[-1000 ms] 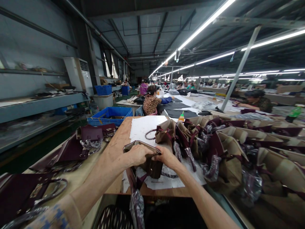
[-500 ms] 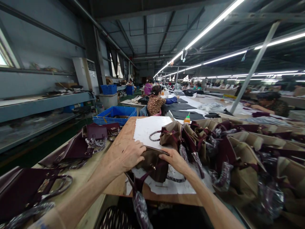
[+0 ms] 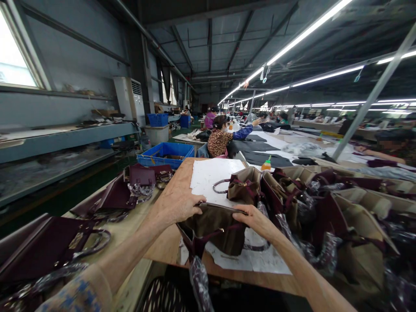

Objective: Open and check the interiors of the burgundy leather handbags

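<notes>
Both hands grip the top edge of an open handbag (image 3: 214,229), brown inside with dark maroon trim, in front of me. My left hand (image 3: 182,209) pinches the edge at its left end. At the right end, my right hand (image 3: 253,217) has thumb and fingers closed on the same edge. One plastic-wrapped handle (image 3: 199,277) hangs over the table's front edge, and another handle lies to the right. Beneath the bag lies a white sheet (image 3: 211,173) on the wooden table (image 3: 175,177). Just beyond stands another handbag (image 3: 243,186) with its handle out to the left.
Many tan-lined handbags (image 3: 360,216) crowd the right side. Finished-looking maroon handbags (image 3: 42,251) lie along the left bench. A blue crate (image 3: 165,156) sits past the table, near a seated person (image 3: 219,141). A yellow bottle with a green tip (image 3: 266,164) stands behind the bags.
The bag's edge has been drawn straighter between my hands, and more of the brown inside shows. My view has turned slightly left, and the seated person's arm reaches higher.
</notes>
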A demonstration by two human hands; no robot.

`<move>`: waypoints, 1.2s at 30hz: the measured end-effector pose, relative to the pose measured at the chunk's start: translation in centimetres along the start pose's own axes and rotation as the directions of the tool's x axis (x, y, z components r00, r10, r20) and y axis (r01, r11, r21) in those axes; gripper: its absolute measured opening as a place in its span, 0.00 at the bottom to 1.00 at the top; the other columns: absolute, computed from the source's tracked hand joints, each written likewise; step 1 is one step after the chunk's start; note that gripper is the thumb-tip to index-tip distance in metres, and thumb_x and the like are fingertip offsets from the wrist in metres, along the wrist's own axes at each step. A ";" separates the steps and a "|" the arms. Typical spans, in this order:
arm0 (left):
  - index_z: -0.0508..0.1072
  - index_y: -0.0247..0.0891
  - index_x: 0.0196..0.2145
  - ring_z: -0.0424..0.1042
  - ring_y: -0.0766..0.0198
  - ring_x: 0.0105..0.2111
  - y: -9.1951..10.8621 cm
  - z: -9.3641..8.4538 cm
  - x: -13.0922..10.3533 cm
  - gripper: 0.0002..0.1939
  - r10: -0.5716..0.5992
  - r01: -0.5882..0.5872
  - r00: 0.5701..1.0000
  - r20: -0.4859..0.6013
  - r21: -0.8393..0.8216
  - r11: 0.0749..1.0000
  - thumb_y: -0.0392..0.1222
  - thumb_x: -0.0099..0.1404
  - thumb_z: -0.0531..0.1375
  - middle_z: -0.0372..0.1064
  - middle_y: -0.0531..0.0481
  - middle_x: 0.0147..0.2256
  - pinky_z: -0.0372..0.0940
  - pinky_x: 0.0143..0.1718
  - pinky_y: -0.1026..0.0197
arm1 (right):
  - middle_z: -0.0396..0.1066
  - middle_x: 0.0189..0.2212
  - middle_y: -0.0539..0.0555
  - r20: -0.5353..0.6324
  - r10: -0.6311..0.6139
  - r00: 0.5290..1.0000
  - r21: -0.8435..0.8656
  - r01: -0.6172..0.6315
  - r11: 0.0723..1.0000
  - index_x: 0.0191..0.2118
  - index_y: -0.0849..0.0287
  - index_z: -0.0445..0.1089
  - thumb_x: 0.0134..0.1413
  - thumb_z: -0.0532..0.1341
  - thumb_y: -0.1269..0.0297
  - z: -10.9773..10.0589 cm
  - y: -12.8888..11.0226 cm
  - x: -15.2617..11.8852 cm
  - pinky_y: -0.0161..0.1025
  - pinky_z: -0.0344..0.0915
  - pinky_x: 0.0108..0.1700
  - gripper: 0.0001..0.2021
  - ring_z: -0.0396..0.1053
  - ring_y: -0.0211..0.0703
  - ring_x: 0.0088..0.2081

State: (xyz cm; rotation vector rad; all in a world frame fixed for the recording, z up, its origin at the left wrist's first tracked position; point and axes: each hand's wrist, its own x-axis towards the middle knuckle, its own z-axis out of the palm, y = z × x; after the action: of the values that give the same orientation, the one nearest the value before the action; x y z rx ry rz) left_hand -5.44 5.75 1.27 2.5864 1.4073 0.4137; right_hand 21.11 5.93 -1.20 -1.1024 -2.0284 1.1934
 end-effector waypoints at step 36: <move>0.76 0.42 0.33 0.66 0.63 0.31 -0.2 0.1 1.6 0.14 -0.094 0.115 0.992 0.079 -0.333 0.936 0.51 0.53 0.58 0.72 0.55 0.29 0.54 0.30 0.66 | 0.69 0.28 0.49 -0.342 -0.145 0.928 -0.718 -0.159 0.678 0.32 0.53 0.71 0.53 0.55 0.60 2.9 -0.5 1.5 0.33 0.53 0.36 0.08 0.65 0.39 0.34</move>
State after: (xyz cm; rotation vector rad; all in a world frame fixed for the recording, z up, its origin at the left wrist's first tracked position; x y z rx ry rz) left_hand -4.74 7.15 1.43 2.2218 1.3146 0.5052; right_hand 17.96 5.79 -2.03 -1.5524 -2.2137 0.0510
